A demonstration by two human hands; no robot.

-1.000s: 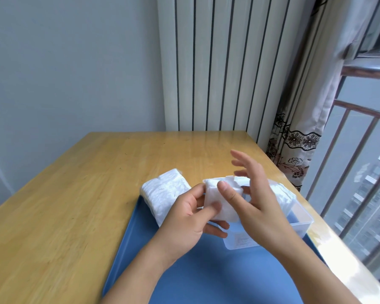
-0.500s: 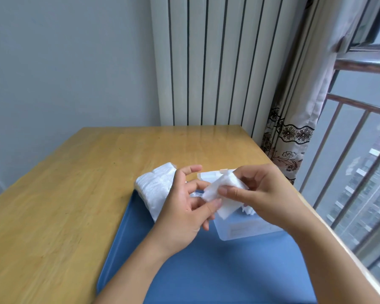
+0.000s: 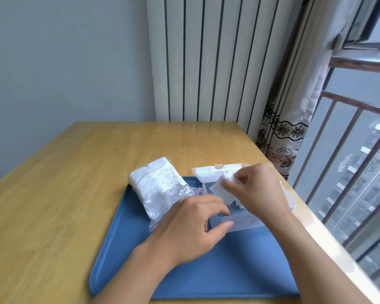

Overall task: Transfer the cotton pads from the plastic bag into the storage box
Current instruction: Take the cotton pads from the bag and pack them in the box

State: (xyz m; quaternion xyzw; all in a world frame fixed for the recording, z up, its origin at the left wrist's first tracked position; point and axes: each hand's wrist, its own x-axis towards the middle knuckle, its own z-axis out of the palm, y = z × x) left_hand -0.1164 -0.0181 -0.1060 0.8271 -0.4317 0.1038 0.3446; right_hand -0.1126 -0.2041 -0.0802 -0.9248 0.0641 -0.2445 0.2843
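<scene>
Most cotton pads (image 3: 156,183) remain in the plastic bag (image 3: 162,194) on the tray's (image 3: 119,249) far left, while the right hand (image 3: 259,194) pinches a few pads over the open storage box (image 3: 246,222) and the left hand (image 3: 191,229) hovers loosely curled, grasping nothing.

Bare table (image 3: 79,172) from 9 to 12 o'clock; bag (image 3: 156,185) and box (image 3: 246,222) crowd the tray's (image 3: 217,277) far end.
</scene>
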